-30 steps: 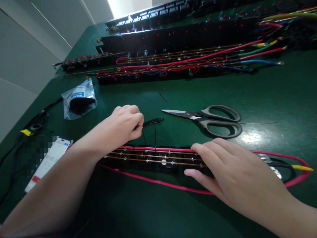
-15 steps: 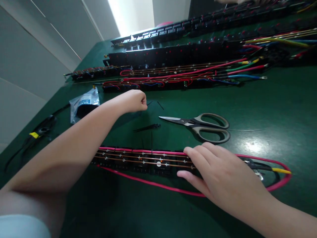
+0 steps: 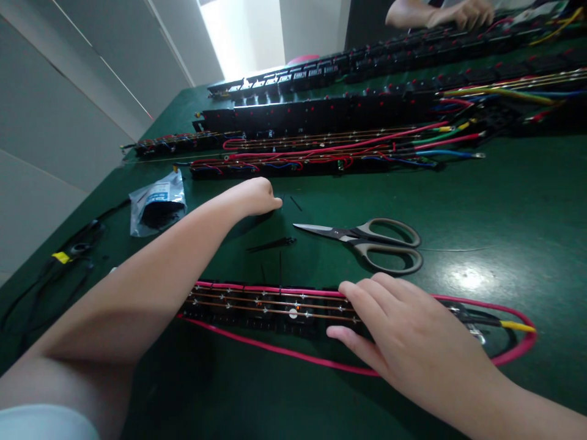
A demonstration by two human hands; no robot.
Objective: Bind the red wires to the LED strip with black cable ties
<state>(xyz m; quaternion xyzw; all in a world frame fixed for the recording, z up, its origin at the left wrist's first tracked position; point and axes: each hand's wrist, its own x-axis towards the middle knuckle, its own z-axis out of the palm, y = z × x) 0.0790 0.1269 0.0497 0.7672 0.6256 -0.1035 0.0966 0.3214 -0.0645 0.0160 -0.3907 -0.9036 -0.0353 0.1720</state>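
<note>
black strip (image 3: 266, 311), one: lying lengthwise on the green table (image 3: 468, 214), nearest the wearer; copper-coloured rods (image 3: 247, 300) along its top, one white dot (image 3: 293, 313), thin black tie ends beyond its far edge.
red cable (image 3: 284, 352), one: along the strip's far edge, looping round at right to the near side.
right hand (image 3: 403, 324): partly open, thumb and fingers spanning the strip and holding it.
left hand (image 3: 259, 195): fingers curled in, low over the table beyond the strip; cannot tell whether anything is held.
bundle of black ties (image 3: 273, 244): between strip and left hand.
scissors (image 3: 351, 235): right of the bundle, points leftward.
plastic bag (image 3: 160, 194): left, dark contents.
wired strips (image 3: 316, 162): farther back, in rows.
co-worker's hand (image 3: 470, 13): far right, at the hindmost row.
</note>
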